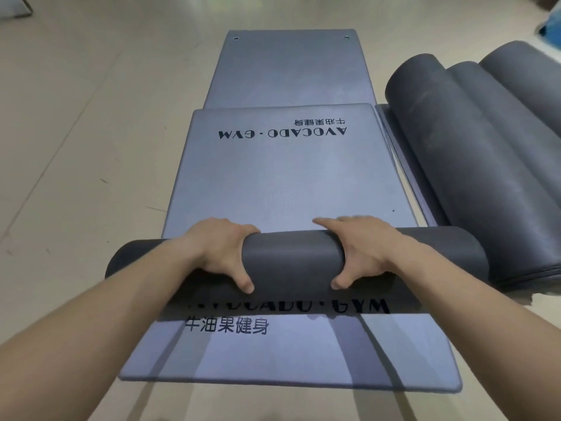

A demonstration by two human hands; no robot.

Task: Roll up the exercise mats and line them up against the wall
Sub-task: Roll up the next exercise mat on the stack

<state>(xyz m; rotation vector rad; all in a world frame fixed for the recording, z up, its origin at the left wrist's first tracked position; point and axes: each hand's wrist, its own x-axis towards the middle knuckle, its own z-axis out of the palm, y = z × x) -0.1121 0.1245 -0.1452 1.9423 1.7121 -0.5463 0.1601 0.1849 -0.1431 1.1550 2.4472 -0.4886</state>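
Grey foam roll (293,262) lies crosswise, grasped from above by both hands: the left hand (218,253) curls round it left of centre, thumb on the near side, and the right hand (370,253) grips it likewise alongside. Beyond the fingers a flat mat (285,177) stretches away, and beneath the wrists lies a lower mat (273,360). Right of the right hand, three rolled mats (473,162) lie side by side.

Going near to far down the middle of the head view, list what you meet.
printed mat end lying flat → dark roll, gripped by the left hand and the right hand → unrolled stretch with the upside-down logo → eyelet mat end
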